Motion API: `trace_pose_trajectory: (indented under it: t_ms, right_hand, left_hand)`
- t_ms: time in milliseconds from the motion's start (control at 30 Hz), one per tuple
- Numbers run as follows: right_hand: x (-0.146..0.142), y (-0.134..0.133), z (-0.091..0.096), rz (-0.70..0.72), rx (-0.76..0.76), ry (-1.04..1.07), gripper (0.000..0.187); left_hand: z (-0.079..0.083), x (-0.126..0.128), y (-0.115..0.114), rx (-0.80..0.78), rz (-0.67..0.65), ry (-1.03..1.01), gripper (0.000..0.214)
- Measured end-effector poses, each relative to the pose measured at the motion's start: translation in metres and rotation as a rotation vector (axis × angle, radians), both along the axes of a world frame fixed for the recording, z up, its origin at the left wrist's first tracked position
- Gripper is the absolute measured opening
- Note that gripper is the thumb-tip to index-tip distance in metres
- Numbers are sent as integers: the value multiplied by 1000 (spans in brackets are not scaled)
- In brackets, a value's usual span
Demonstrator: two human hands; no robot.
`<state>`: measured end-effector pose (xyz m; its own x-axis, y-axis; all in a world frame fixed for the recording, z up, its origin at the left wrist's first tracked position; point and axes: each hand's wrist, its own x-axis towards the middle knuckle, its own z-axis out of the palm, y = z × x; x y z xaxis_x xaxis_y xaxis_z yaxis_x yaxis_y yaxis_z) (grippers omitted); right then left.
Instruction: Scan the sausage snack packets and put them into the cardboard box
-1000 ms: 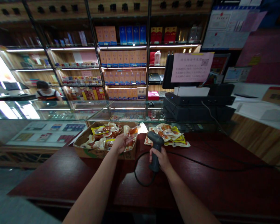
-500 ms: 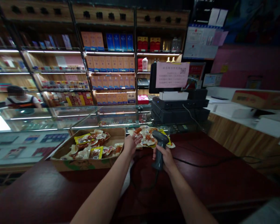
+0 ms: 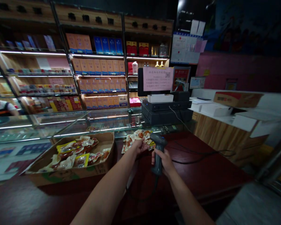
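Closest in: bare right hand (image 3: 162,162) clamped round the grip of a dark-grey handheld barcode scanner (image 3: 159,140), head tilted up & fwd, black cable (image 3: 196,160) trailing off to the right across the counter. Bare left hand (image 3: 137,147) is just beside it, not touching it, w/ fingers down on a loose pile of clear snack pkts w/ yellow labels (image 3: 134,140); can't tell if it's actually pinching a pkt or only resting on top. Main change: that hand has left the carton & crossed to the loose pile, while the scanner stays in the right hand.

Pile lies on a dark-red counter top (image 3: 201,178), right of an open brown cardboard carton (image 3: 67,178), which holds more clear pkts of red-orange food (image 3: 75,156). Beyond: long glass display case (image 3: 61,131), black stacked till unit (image 3: 166,114) w/ pink paper notice (image 3: 158,79) above, then wood shelves of orange & blue boxes (image 3: 100,82). Far left, a co-worker (image 3: 0,109) behind the case, hands out of view.
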<state>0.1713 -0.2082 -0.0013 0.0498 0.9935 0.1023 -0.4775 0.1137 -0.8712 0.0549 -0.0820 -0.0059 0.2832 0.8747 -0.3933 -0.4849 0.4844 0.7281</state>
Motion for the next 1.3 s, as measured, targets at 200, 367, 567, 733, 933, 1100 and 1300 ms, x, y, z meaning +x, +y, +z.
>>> trace_pose_trajectory:
  t_ms: [200, 367, 567, 733, 933, 1100, 1300]
  right_hand:
    - [-21, 1, -8, 53, -51, -11, 36]
    - [-58, 7, -19, 152, -58, -3, 38]
    - [-116, 20, -29, 279, -25, 15, 34]
    - [-137, 29, -43, 324, 11, 44, 32]
    - [-124, 28, -54, 309, 30, -4, 31]
    - [-124, 28, -54, 323, 37, -17, 33]
    - [-127, 27, -56, 350, 48, 0, 35]
  left_hand:
    - [32, -57, -34, 220, -153, 408, 27]
    - [50, -167, -41, 485, 119, 766, 15]
    - [30, -252, -25, 427, 48, 1601, 17]
    - [3, -236, -9, 362, -75, 1776, 21]
    - [-10, -228, -2, 372, -162, 1821, 31]
    - [-7, -229, -12, 491, -127, 1709, 49]
    - [-12, -233, -17, 481, -86, 1343, 58]
